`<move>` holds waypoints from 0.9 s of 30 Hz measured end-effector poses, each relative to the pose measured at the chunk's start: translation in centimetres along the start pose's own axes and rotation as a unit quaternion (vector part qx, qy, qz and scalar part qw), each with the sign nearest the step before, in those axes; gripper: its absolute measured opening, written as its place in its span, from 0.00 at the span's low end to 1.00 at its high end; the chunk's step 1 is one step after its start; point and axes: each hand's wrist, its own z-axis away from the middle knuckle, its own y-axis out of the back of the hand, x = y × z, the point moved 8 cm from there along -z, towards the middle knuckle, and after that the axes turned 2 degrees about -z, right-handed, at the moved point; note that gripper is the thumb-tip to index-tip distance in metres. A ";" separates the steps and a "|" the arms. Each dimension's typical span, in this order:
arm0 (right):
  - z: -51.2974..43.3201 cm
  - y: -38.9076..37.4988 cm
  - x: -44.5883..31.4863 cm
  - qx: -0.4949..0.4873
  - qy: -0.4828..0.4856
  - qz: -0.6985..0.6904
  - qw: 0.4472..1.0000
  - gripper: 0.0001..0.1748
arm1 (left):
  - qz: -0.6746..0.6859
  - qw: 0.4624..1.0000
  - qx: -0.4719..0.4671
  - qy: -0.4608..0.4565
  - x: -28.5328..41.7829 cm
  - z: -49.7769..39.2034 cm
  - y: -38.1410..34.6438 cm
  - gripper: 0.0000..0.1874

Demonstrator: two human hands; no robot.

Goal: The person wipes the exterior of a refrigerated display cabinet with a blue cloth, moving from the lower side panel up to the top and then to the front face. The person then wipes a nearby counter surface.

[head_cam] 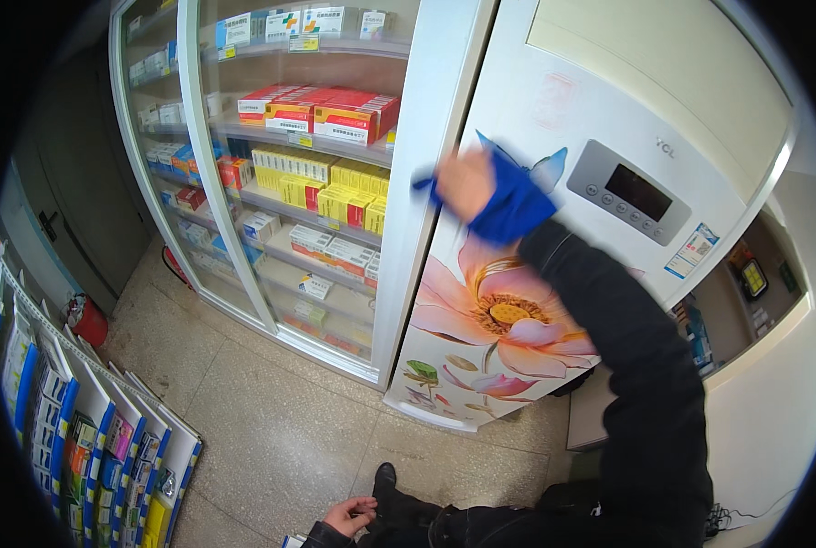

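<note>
A blue cloth (pixel 514 198) is bunched under my right hand (pixel 464 183), which lies against the front of a white appliance, likely a refrigerator (pixel 552 61), near its left edge. The hand and cloth are blurred. Printed flowers (pixel 511 312) cover the lower door, and a grey control panel (pixel 629 193) with a dark display sits to the right of the cloth. My left hand (pixel 350 515) hangs low near my black shoe (pixel 385 477), its fingers slightly curled and apart, with nothing seen in it.
Left of the appliance stands a glass-door cabinet (pixel 291 335) with shelves of medicine boxes (pixel 343 115). Shelf racks with blue edges (pixel 62 425) fill the lower left. A red bin (pixel 89 322) stands near a dark door (pixel 65 171). A wall recess (pixel 730 294) holds items at right.
</note>
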 end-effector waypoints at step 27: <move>9.7 13.2 9.7 0.306 0.045 0.037 0.950 0.18 | 0.024 0.998 0.019 -0.060 4.0 -7.0 -9.0 0.22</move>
